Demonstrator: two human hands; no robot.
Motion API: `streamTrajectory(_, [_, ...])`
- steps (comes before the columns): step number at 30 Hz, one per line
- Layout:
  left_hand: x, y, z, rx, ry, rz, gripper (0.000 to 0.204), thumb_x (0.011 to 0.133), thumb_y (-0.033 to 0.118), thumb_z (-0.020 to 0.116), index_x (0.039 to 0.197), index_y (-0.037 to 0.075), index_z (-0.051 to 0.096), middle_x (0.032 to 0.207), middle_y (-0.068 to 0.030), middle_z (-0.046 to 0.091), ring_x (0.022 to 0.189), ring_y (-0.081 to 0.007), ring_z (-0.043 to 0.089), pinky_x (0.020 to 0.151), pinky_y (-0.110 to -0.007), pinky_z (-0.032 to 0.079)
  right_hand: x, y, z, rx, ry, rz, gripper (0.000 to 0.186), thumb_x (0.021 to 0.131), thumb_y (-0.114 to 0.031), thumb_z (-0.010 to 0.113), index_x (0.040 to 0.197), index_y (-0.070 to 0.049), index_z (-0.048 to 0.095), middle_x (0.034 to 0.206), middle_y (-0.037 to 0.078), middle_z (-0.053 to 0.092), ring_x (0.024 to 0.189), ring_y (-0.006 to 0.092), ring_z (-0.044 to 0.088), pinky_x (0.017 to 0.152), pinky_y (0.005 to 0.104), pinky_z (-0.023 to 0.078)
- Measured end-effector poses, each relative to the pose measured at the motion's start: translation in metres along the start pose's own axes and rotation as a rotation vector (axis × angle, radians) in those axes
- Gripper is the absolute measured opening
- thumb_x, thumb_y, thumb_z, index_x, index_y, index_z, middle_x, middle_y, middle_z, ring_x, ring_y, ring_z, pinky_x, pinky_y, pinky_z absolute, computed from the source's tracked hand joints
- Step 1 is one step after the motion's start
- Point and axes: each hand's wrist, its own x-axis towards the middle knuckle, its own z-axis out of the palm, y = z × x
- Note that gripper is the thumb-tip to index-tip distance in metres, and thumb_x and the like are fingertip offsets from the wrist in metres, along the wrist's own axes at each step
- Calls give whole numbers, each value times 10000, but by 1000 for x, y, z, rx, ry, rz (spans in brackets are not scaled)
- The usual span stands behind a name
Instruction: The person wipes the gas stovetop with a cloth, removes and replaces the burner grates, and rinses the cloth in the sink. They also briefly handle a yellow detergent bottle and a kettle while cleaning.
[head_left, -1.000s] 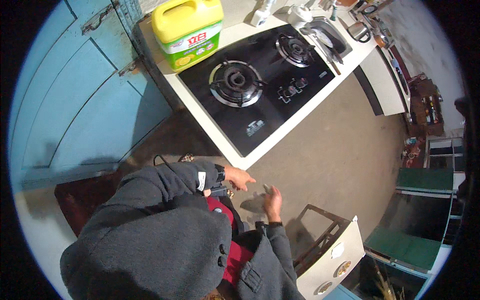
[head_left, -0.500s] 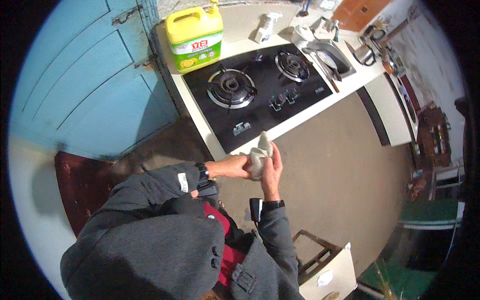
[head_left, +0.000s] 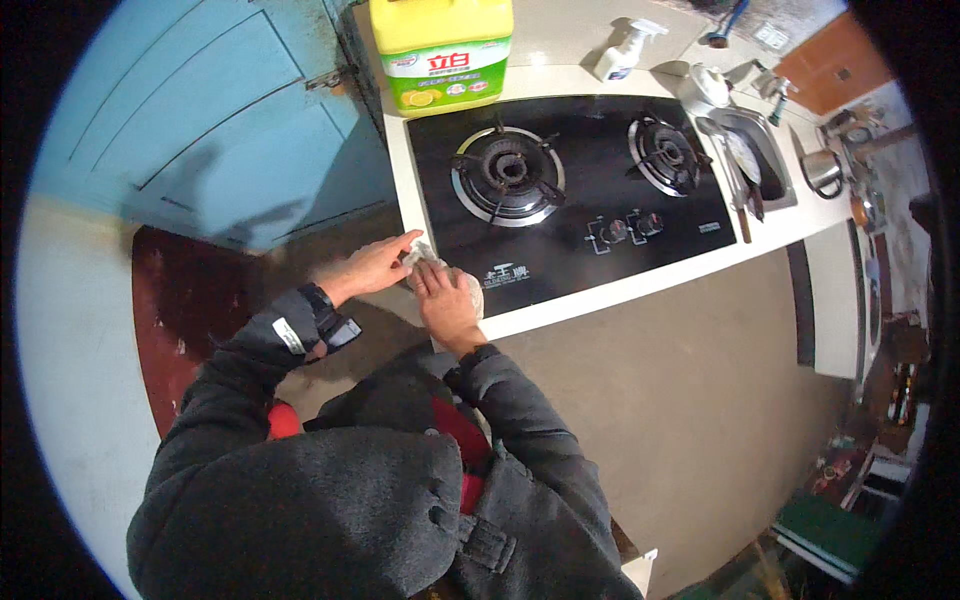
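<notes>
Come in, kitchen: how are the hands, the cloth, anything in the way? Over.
Right hand on pale cloth, stove's front left corner. Left hand at cloth's edge. Yellow jug at back left, clear of both hands.

The right hand (head_left: pixel 449 303) covers most of the pale cloth (head_left: pixel 474 292) and the bit of black stovetop (head_left: pixel 560 262) under it, so its grip cannot be made out, while the left hand (head_left: pixel 370 268) is blurred toward the wrist and whether its curled fingers touch the cloth is unclear. Beyond both hands, the yellow jug (head_left: pixel 440 60) loses its top to the upper edge. Behind and right of the right hand, a white panel (head_left: pixel 640 572) is mostly hidden by the sleeve (head_left: pixel 540 430) and cut off below, and small things on the floor's far side (head_left: pixel 828 470) are too dim to identify.
</notes>
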Motion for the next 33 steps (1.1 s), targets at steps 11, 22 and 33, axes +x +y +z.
streamTrajectory(11, [-32,18,71,0,-119,0,427,875,-14,453,1298,-4,513,1300,-197,550,1135,-394,562,951,-427,483,-45,-23,5,-148,-237,50,558,868,-211,540,1361,39,463,1364,135,495,1169,240,467,897,387,404])
streamTrajectory(22, [-75,59,147,-11,-210,-33,554,840,-6,502,1380,-38,386,1445,-219,406,1286,-375,460,1046,-416,421,-131,-25,-2,-105,-340,134,551,910,-208,529,1411,-5,422,1430,139,432,1190,295,454,915,421,419])
streamTrajectory(33, [-65,127,209,-55,-290,141,620,883,120,555,1458,4,353,1444,-239,433,1310,-384,451,1078,-421,398,-265,204,-30,79,-406,857,542,782,-279,698,1248,-28,581,1178,181,651,1082,296,638,884,444,520])
